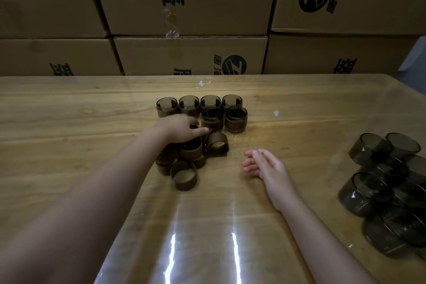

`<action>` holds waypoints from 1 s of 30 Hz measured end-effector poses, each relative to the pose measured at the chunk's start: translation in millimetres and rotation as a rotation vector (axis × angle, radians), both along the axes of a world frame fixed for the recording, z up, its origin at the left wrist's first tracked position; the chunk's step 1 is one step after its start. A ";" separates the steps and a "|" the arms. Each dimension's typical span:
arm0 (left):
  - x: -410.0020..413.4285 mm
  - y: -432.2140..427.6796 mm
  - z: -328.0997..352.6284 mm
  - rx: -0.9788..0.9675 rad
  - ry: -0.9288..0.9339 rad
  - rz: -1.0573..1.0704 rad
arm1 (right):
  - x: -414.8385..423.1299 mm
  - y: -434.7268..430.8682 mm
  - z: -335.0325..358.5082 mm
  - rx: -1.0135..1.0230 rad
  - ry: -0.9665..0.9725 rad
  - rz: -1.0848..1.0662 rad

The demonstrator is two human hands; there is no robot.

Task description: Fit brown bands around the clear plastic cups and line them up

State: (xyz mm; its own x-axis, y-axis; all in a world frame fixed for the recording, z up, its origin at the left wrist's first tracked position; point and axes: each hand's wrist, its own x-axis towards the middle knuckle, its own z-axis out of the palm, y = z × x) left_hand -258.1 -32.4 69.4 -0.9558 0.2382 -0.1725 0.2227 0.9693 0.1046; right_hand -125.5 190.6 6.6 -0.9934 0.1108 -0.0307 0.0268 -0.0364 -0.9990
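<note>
Banded cups (235, 120): six, upright, mouths up; far row of four, two in front.
Brown bands (183, 175): loose heap mid-table (69, 110), axes mixed.
Bare cups (366, 193): heaped right, on their sides.
Left hand (181, 128): atop heap, fingers curled; grip unclear.
Right hand (265, 163): on table, fingers relaxed, holding nothing.

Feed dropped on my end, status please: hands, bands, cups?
Left hand on the loose brown bands, grip unclear. Right hand open, empty. Six banded cups lined up; bare cups waiting right. Nothing in the way.
</note>
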 end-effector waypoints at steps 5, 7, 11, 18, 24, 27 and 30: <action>-3.0 1.3 -3.6 -0.113 -0.028 -0.036 | -0.1 0.8 -0.1 0.004 -0.001 -0.001; -1.5 0.7 -3.1 -0.121 -0.050 -0.058 | -1.2 0.3 0.5 0.001 -0.003 0.006; 3.2 -0.1 -0.9 -0.123 -0.061 -0.088 | -1.3 -0.2 0.9 -0.005 0.005 0.014; 13.9 5.0 -4.3 -0.170 0.088 -0.152 | 0.4 -0.7 -0.2 -0.009 0.026 0.015; 52.3 9.8 8.0 0.139 0.334 -0.205 | -1.0 1.0 -4.5 0.000 0.044 -0.024; 103.8 26.3 -2.5 0.548 0.457 -0.259 | -1.4 -0.9 -10.5 0.118 0.127 -0.122; 154.3 46.1 -24.8 0.760 0.287 -0.317 | -3.2 9.4 -12.6 0.540 0.306 -0.303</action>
State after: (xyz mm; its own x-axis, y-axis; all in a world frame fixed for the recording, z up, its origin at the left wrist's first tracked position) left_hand -103.7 13.7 44.7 -0.8072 0.4532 0.3782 0.5869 0.5478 0.5962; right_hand -128.7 199.9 -6.0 -0.8714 0.3055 0.3838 -0.1923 0.5070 -0.8402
